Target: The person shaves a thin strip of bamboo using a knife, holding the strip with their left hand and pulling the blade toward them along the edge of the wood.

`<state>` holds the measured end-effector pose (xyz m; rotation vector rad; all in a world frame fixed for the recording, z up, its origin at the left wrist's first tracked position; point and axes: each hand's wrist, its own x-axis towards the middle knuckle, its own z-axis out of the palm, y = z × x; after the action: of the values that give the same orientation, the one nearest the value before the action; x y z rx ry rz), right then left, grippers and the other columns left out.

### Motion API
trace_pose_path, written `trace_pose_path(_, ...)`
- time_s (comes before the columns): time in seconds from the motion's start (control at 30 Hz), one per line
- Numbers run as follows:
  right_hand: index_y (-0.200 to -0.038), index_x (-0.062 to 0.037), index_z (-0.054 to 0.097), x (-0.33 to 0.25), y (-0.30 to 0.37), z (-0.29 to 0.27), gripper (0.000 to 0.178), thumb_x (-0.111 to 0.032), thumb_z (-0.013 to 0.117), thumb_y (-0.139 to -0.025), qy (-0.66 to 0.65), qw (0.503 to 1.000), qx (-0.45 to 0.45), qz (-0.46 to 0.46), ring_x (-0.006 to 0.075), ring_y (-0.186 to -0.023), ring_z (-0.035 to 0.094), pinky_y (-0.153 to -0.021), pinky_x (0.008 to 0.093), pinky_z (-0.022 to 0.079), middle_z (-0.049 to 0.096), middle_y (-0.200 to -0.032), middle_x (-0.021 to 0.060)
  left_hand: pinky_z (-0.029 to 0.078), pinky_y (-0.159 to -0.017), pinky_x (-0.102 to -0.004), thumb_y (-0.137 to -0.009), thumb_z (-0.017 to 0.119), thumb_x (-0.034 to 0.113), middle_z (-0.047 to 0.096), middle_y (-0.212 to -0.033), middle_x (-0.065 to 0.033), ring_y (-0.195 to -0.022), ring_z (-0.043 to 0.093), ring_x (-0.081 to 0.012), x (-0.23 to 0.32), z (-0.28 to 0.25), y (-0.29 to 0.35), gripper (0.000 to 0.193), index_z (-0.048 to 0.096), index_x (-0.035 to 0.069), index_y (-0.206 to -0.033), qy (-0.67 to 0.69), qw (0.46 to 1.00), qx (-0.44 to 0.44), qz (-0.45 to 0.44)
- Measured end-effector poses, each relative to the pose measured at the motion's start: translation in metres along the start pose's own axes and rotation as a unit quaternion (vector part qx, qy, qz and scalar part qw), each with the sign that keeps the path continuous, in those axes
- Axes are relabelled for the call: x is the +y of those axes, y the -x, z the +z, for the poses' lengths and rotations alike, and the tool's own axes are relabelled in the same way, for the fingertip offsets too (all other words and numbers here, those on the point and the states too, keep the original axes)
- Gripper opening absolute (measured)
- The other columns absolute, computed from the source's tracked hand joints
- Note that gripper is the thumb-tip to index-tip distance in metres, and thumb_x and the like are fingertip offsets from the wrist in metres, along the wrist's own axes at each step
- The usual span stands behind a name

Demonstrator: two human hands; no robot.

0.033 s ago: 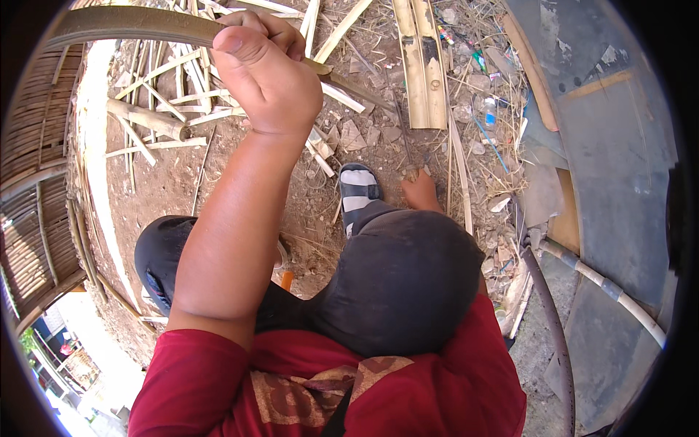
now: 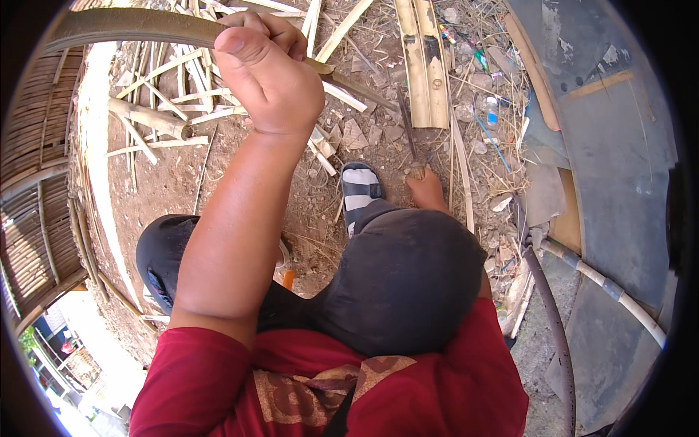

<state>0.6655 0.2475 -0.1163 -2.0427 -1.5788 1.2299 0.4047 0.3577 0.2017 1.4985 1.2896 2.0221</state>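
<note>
My left hand (image 2: 271,73) is raised at the upper left, closed around a long brownish bamboo strip (image 2: 138,28). The strip runs out to the left edge, where it looks bent by the lens, and its other end slants down to the right past my fist. Low by the ground, beyond my raised knee, my right hand (image 2: 426,188) is closed around the handle of a knife (image 2: 406,125). Its long dark blade points away from me, near the tip of the slanting strip. Part of my right forearm is hidden behind the knee.
Split bamboo sticks (image 2: 178,91) and a short bamboo pole (image 2: 149,118) litter the dirt at the left. Two halved bamboo lengths (image 2: 424,65) lie ahead. Dark sheets (image 2: 611,189) and a pipe (image 2: 593,275) stand on the right; a slatted bamboo wall (image 2: 33,131) is on the left.
My right hand and the knife have shifted slightly, and the blade shows more plainly. The left hand keeps its hold on the bamboo strip, nearly unmoved.
</note>
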Motion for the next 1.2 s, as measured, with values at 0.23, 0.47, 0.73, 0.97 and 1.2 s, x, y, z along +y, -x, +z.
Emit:
trace_pose_path(0.23,-0.106,0.0017,0.065,-0.033,0.025,-0.047,0.034,-0.019,0.068,-0.080,-0.170,0.985,0.014,0.002,0.0294,-0.079,0.067,-0.074,0.0419,0.051,0.069,-0.087,0.0167,0.036,-0.057,-0.0300,-0.091,0.028,0.084,0.038,-0.069,-0.0020,-0.061,0.035,-0.0138,0.001,-0.006,0.000,0.076,0.035,0.008,-0.090,0.002,1.000,-0.010,-0.025)
trace_pose_path(0.47,-0.101,0.0001,0.064,-0.040,0.038,-0.082,0.026,-0.016,0.068,-0.081,-0.163,0.984,0.056,-0.047,0.0190,-0.066,0.061,-0.063,0.0368,0.049,0.063,-0.079,0.0091,0.035,-0.060,-0.0291,-0.098,0.032,0.076,0.039,-0.070,-0.0007,-0.062,0.035,-0.0137,0.022,-0.031,-0.034,0.067,0.041,0.010,-0.096,0.087,0.994,0.045,-0.048)
trace_pose_path(0.73,-0.105,-0.0028,0.060,-0.102,0.082,-0.165,0.023,-0.007,0.069,-0.084,-0.216,0.968,0.038,-0.126,0.0083,-0.057,0.054,-0.050,0.0256,0.044,0.058,-0.077,0.0007,0.025,-0.057,-0.0286,-0.103,0.026,0.069,0.030,-0.064,0.0031,-0.056,0.025,-0.0118,0.120,-0.112,-0.106,0.061,0.045,0.014,-0.088,0.318,0.942,-0.069,-0.085)
trace_pose_path(0.97,-0.100,-0.0049,0.057,-0.265,0.149,-0.207,0.018,-0.007,0.070,-0.087,-0.263,0.930,0.015,-0.255,0.0068,-0.053,0.051,-0.047,0.0232,0.042,0.056,-0.075,-0.0002,0.024,-0.056,-0.0270,-0.099,0.030,0.076,0.029,-0.064,0.0044,-0.056,0.025,-0.0103,0.188,-0.168,-0.106,0.064,0.043,0.015,-0.086,0.301,0.951,-0.061,-0.017)
trace_pose_path(1.2,-0.103,-0.0055,0.054,-0.398,0.199,-0.164,0.020,-0.007,0.070,-0.090,-0.371,0.857,-0.135,-0.331,0.0065,-0.050,0.049,-0.045,0.0224,0.037,0.055,-0.070,-0.0005,0.029,-0.057,-0.0272,-0.098,0.031,0.076,0.034,-0.067,0.0004,-0.060,0.028,-0.0109,0.145,-0.186,-0.080,0.067,0.040,0.011,-0.091,0.187,0.981,0.034,0.035)
